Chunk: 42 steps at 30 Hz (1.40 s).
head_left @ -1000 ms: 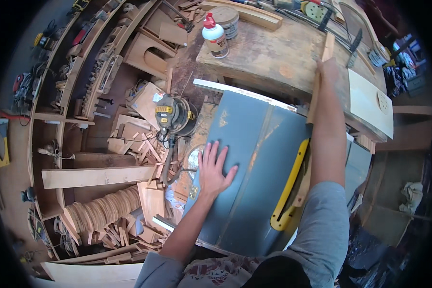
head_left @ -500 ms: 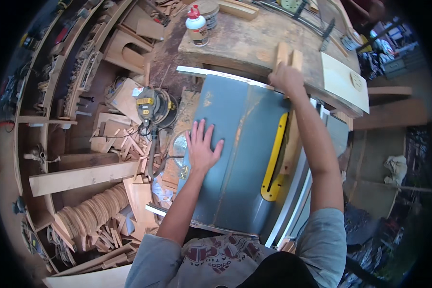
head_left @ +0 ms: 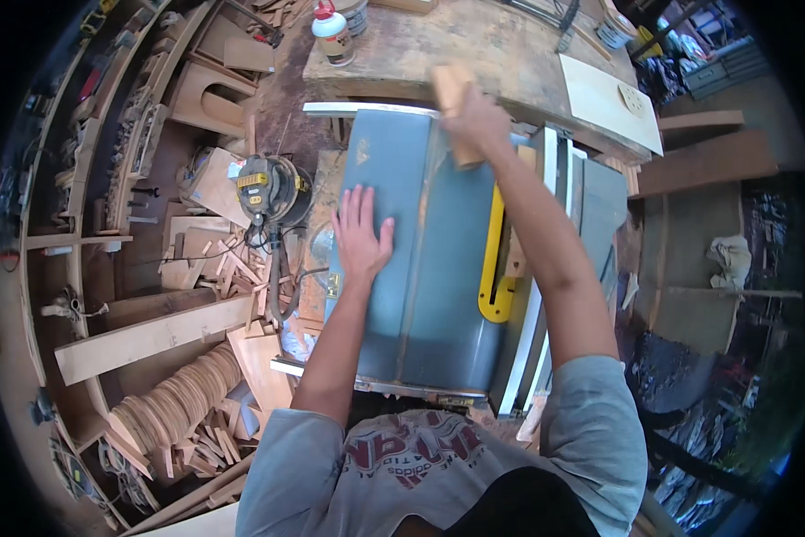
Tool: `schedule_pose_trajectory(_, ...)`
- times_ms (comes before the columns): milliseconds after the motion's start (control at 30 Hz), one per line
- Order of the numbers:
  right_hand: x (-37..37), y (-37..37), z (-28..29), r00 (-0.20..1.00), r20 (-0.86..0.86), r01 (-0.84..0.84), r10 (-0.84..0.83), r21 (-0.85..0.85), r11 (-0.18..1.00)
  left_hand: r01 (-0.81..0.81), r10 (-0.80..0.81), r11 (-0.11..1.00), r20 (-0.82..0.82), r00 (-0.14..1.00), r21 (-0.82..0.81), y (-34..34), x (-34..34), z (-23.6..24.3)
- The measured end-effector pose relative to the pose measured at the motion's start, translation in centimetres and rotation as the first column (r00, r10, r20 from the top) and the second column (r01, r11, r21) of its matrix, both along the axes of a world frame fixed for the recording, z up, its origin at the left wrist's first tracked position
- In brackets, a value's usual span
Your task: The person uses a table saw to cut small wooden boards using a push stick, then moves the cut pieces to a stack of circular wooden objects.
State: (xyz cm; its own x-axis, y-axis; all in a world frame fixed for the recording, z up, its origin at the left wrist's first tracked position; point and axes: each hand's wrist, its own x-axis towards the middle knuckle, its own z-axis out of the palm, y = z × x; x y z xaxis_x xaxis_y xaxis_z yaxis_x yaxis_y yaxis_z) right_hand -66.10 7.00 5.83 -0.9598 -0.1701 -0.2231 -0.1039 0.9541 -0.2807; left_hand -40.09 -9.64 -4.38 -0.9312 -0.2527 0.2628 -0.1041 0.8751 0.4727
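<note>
My left hand (head_left: 361, 243) lies flat with fingers spread on the grey table saw top (head_left: 393, 304), near its left edge. A pale wood piece (head_left: 454, 89) is gripped in my right hand (head_left: 481, 125), over the far edge of the saw. Motion smears it, so whether it is one strip or two together is unclear. Along the right part of the saw top runs the yellow insert plate (head_left: 490, 300). Beside it stands a wooden strip (head_left: 515, 259), partly covered by my right forearm, next to the silver fence (head_left: 523, 345).
A wooden workbench (head_left: 393, 67) stands beyond the saw, carrying a white bottle with a red cap (head_left: 332, 36) and a pale board (head_left: 608, 103). To the left are a yellow-and-black power tool (head_left: 264, 192), a long plank (head_left: 152, 338), wood scraps and shelves (head_left: 80, 242).
My right hand has moved left and slightly nearer, bringing the wood from the workbench over the saw's far edge. My left hand stays flat on the saw top. The whole view has shifted a little.
</note>
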Motion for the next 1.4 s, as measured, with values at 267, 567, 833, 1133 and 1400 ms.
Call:
schedule_pose_trajectory(267,11.9,-2.2,-0.6,0.928,0.034,-0.351,0.371,-0.254,0.901,-0.104,0.160,0.969,-0.247,0.956,0.224,-1.3,1.5,-0.2)
schedule_pose_trajectory(567,-0.5,13.8,0.5,0.878,0.098,-0.447,0.469,0.519,0.728,-0.340,0.376,0.835,0.003,0.927,0.433,-0.2,0.3,2.7)
schedule_pose_trajectory(833,-5.0,13.9,1.3,0.873,-0.063,-0.430,0.483,0.368,0.825,-0.337,0.341,0.925,0.013,0.940,0.177,0.8,-0.6,0.6)
schedule_pose_trajectory(1133,16.9,16.5,5.4,0.731,0.041,-0.641,0.681,0.384,0.665,-0.342,0.343,0.927,0.023,0.939,0.155,0.3,-0.8,1.1)
schedule_pose_trajectory(1400,18.1,16.2,1.8,0.785,-0.080,-0.500,0.614,0.504,0.705,-0.351,0.345,0.931,0.074,0.936,0.100,0.2,-0.6,1.1)
